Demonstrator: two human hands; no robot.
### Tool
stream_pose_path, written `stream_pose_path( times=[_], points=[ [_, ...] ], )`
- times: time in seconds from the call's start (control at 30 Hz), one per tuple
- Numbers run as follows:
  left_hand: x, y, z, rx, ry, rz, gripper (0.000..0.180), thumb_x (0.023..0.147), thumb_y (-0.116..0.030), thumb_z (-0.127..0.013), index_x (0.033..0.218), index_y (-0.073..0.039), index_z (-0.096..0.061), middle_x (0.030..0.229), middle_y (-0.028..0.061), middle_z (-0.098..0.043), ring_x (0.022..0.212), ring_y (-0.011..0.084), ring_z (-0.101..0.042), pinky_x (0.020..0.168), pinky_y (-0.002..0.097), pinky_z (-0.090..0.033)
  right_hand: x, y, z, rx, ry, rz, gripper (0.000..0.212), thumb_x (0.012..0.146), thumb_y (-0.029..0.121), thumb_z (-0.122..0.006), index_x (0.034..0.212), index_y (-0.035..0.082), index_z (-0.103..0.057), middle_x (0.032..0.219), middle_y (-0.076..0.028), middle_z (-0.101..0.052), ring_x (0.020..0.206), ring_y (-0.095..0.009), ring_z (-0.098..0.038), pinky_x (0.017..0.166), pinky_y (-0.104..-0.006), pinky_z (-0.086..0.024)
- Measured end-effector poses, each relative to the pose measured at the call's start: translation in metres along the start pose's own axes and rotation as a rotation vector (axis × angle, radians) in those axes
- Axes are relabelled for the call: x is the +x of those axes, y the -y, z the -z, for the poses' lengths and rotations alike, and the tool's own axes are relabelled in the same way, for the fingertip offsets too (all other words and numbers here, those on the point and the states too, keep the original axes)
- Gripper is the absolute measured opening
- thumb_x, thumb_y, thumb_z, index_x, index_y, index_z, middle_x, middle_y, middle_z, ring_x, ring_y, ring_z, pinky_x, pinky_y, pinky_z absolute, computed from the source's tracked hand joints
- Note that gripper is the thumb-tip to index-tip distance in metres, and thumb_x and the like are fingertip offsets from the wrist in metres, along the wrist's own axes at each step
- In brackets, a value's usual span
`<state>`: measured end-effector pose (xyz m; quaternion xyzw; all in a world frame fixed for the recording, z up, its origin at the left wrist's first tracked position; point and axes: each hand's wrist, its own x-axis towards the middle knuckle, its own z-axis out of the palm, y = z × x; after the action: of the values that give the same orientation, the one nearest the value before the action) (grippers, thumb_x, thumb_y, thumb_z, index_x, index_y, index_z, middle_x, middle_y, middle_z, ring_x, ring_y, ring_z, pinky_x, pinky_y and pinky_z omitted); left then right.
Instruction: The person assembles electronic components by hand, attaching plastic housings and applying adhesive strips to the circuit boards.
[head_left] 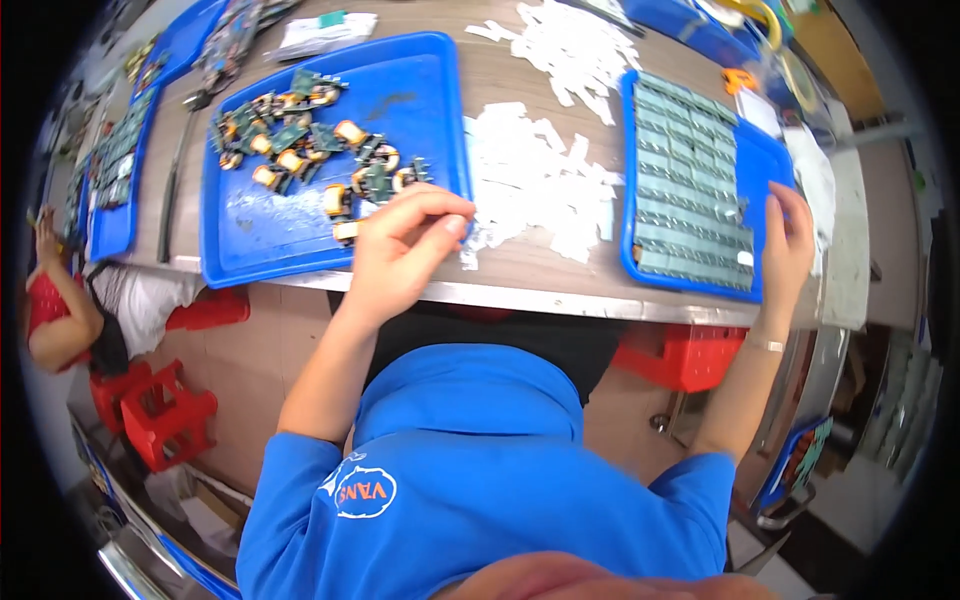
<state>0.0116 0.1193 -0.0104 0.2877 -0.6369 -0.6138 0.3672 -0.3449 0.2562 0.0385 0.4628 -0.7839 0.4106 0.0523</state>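
Note:
My left hand (400, 250) is over the near right corner of a blue tray (275, 220), its thumb and fingers pinched together. Whatever is between its fingertips is too small to make out. A loose heap of small green circuit boards with yellow-orange coils (290, 160) lies in that tray, the closest ones beside my knuckles. On the right, my right hand (790, 235) hangs at the right edge of a second blue tray (765, 155), fingers extended and seemingly holding nothing. Green boards (685, 180) fill most of this tray in tight, even rows.
White paper strips (545, 180) are strewn between the trays, with another pile (570, 50) behind. A dark rod (175, 185) lies left of the left tray. Red stools (165, 415) stand below the table. Another person's arm (65, 290) shows at far left.

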Motion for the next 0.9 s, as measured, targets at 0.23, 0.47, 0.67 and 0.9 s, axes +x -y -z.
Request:
stream_pose_path(
  times=[0.23,0.47,0.67,0.9],
  points=[
    [0.004,0.005,-0.002,0.274,0.057,-0.342,0.009,0.078,0.000,-0.056,0.084,0.002,-0.061,0.080,0.0095,-0.061,0.074,0.0203,-0.058,0.067,0.0296,-0.044,-0.037,0.135,0.018,1.012,0.611,0.821,0.008,0.071,0.004,-0.063,0.070,0.011,-0.059,0.074,-0.008,-0.060,0.064,-0.020,-0.057,0.053,-0.0313,-0.043],
    [0.000,0.006,0.000,0.224,0.064,-0.317,0.009,0.077,0.001,-0.056,0.086,0.002,-0.061,0.081,0.0101,-0.060,0.074,0.0206,-0.058,0.064,0.0291,-0.045,-0.038,0.195,0.031,1.509,0.628,0.962,0.015,0.081,0.010,-0.044,0.068,0.009,-0.053,0.065,-0.003,-0.056,0.049,-0.017,-0.051,0.049,-0.0308,-0.041],
    [0.002,0.006,0.003,0.228,0.088,-0.307,0.010,0.078,0.000,-0.057,0.087,0.000,-0.061,0.082,0.0099,-0.060,0.075,0.0203,-0.058,0.064,0.0284,-0.045,-0.026,0.201,0.047,1.346,0.914,0.949,0.021,0.078,0.005,-0.045,0.058,0.009,-0.047,0.061,-0.002,-0.054,0.047,-0.014,-0.050,0.050,-0.0295,-0.042],
    [-0.003,0.010,0.003,0.261,0.083,-0.340,0.011,0.079,-0.001,-0.057,0.089,0.000,-0.060,0.084,0.0102,-0.059,0.077,0.0216,-0.058,0.066,0.0297,-0.046,-0.031,0.196,0.042,1.498,0.874,1.112,0.003,0.081,0.017,-0.052,0.078,0.018,-0.054,0.068,-0.007,-0.056,0.055,-0.022,-0.056,0.054,-0.0360,-0.042]
  ],
)
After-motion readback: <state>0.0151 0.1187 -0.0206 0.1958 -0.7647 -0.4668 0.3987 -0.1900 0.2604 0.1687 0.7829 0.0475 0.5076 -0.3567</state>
